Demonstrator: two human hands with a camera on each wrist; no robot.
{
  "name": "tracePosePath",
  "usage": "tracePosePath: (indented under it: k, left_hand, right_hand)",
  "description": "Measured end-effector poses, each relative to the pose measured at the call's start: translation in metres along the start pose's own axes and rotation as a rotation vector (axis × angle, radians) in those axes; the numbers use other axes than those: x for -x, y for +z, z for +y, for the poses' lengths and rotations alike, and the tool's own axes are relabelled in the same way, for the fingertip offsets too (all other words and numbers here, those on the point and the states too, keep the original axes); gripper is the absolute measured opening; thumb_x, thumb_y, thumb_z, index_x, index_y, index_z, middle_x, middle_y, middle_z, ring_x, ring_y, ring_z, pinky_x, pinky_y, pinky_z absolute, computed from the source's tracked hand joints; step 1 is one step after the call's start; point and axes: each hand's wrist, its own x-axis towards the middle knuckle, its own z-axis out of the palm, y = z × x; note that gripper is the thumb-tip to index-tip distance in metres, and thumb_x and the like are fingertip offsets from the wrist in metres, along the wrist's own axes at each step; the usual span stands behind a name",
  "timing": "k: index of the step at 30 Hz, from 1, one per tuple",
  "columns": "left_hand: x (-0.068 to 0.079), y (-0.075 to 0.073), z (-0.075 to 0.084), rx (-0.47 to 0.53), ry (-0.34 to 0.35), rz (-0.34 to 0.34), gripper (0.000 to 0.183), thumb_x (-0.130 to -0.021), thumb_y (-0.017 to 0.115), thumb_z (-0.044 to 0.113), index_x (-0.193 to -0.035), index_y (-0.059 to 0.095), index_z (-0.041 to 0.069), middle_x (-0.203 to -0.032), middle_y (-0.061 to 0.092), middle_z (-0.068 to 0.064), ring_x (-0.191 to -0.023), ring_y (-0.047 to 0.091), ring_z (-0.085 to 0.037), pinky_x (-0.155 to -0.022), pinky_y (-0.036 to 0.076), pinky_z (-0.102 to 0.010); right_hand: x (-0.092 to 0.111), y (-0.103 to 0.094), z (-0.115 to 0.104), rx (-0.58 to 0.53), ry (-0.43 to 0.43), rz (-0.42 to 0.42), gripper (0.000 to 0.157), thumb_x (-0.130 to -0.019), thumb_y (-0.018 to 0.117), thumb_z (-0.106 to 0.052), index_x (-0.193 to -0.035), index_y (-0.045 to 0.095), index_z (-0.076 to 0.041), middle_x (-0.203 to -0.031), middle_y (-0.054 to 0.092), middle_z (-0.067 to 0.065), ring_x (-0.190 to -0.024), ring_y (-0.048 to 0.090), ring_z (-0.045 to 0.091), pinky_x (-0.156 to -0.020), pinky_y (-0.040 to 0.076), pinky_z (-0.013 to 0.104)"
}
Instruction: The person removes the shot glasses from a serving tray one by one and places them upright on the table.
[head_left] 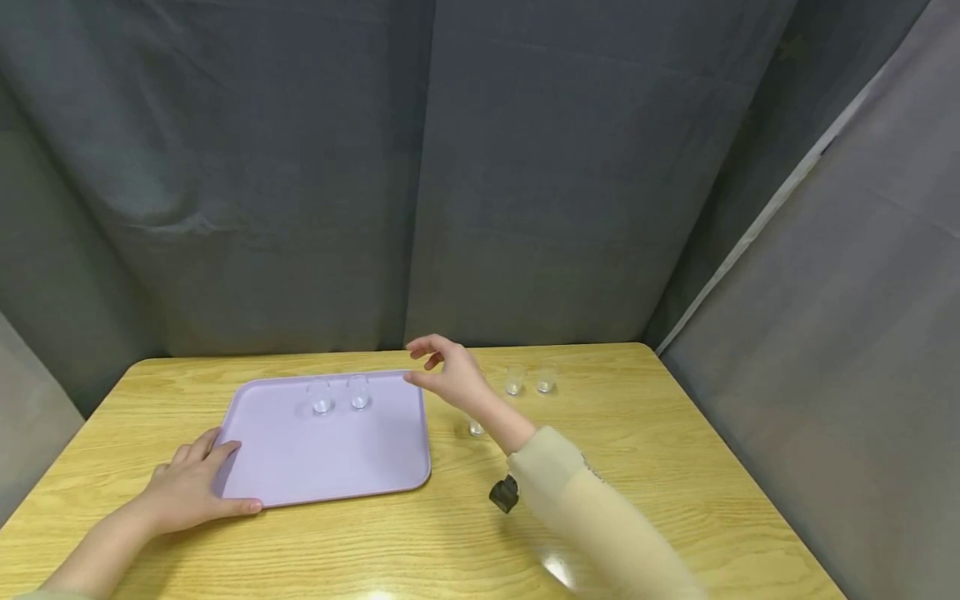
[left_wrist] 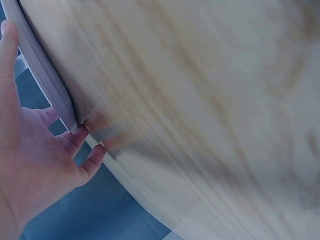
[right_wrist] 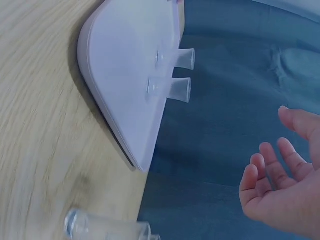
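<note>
Head, tray (head_left: 322,467): on the table (head_left: 675,475), bearing two glasses (head_left: 359,394); left hand (head_left: 187,490) spread wide at its near corner, right hand (head_left: 453,379) loosely curved, empty
Left wrist, tray edge (left_wrist: 46,67): a push could jolt the glasses
Right wrist, glasses: upright; a low sweep could topple them

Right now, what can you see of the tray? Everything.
The tray is pale purple, plastic-looking, rectangular with rounded corners and a low rim. It lies flat on the left part of the table. Two clear glasses stand on it near the far edge. The left hand touches its near-left corner, fingers at the left side, thumb at the near edge. The right hand is clear of it.
</note>
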Motion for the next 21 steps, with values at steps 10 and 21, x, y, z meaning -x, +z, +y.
tracePosePath:
  k: [10, 21]
  left_hand:
    - [0.002, -0.001, -0.004, 0.0, -0.007, -0.009, 0.106, -0.066, 0.065, 0.073, -0.134, 0.042, -0.005, -0.141, 0.025, -0.036, -0.119, 0.032, -0.051, -0.078, 0.032, -0.072]
    - [0.007, -0.005, -0.001, -0.004, -0.012, -0.014, 0.104, -0.067, 0.066, 0.072, -0.135, 0.042, -0.004, -0.141, 0.024, -0.037, -0.118, 0.033, -0.051, -0.077, 0.033, -0.071]
  right_hand:
    - [-0.02, 0.043, 0.005, -0.061, 0.043, -0.005, 0.04, -0.081, 0.076, -0.019, -0.117, 0.061, -0.015, -0.113, 0.065, 0.003, -0.086, 0.056, 0.016, -0.065, 0.046, 0.02]
    - [-0.033, 0.086, 0.018, -0.046, 0.074, -0.018, 0.048, -0.079, 0.077, -0.019, -0.123, 0.059, -0.011, -0.112, 0.066, 0.007, -0.076, 0.052, 0.008, -0.066, 0.043, 0.019]
